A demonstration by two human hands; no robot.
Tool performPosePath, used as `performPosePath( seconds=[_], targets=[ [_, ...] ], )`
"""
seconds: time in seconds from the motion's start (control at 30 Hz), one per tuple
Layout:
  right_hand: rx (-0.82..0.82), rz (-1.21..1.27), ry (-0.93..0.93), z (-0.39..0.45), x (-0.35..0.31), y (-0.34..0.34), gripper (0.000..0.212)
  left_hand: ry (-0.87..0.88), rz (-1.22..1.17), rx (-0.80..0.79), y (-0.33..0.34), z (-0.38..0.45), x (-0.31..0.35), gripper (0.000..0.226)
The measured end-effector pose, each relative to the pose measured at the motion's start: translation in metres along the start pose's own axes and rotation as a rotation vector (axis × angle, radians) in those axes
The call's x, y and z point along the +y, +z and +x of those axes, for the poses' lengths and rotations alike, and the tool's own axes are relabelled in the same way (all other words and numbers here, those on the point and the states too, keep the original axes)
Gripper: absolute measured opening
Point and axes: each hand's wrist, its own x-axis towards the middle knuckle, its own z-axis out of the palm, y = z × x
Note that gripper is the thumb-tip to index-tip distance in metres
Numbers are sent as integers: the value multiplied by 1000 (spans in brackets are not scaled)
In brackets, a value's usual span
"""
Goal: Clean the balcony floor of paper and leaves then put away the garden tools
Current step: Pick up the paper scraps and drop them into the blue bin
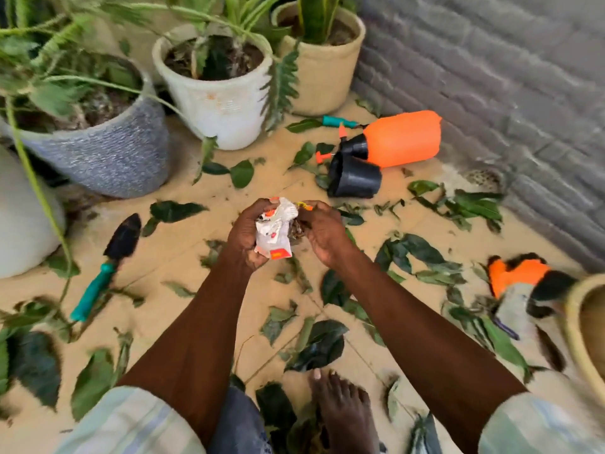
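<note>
1. The left hand (247, 235) grips a wad of crumpled paper (273, 229), white with orange print, its fingers curled round the left side of the wad.
2. The right hand (322, 234) meets the wad from the other side, its fingers curled on the paper and on a small brownish clump of debris pressed against it; what exactly that clump is cannot be told.
3. Both hands hang above the floor (183, 250), over the middle of the tan tiles, with the bare forearms reaching forward from pale striped sleeves.
4. Green leaves (422, 253) lie scattered over most of the floor, thickest to the right of the hands and near the person's bare foot (343, 411).
5. A trowel (108, 263) with a black blade and a teal handle lies flat on the floor to the left of the hands.
6. An orange sprayer bottle (402, 137) lies on its side near the grey brick wall (507, 77), its black pump head pointing left.
7. A small black plastic pot (355, 178) lies tipped over, touching or just beside the sprayer's head.
8. A second teal-handled tool (339, 122) lies behind the sprayer, partly hidden.
9. Orange and black gloves (520, 276) lie in a heap at the right, just beside the rim of a woven basket (586, 322).
10. Three potted plants stand at the back: a grey pot (108, 158), a white pot (219, 103) and a beige pot (327, 67).
</note>
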Motion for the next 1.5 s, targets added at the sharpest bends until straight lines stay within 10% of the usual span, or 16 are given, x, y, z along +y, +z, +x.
performPosePath(
  seconds=[0.23,0.57,0.7,1.0,1.2,1.5],
  targets=[
    [153,-128,-89,-5,-24,-50,8,-20,-33,-216,51,11,-42,10],
    [347,67,193,-31,-41,-145,10,-117,31,-301,121,39,-123,46],
    [461,-20,119,-43,-30,-187,13,-174,211,-214,141,49,-164,9],
    [766,223,17,-52,-23,-243,17,-243,178,-96,160,52,-201,42],
    [773,169,56,-57,-55,-205,19,-203,148,15,168,13,-159,15],
    [370,-189,-5,-154,-202,-68,25,-250,-6,345,246,-123,-34,38]
  ],
)
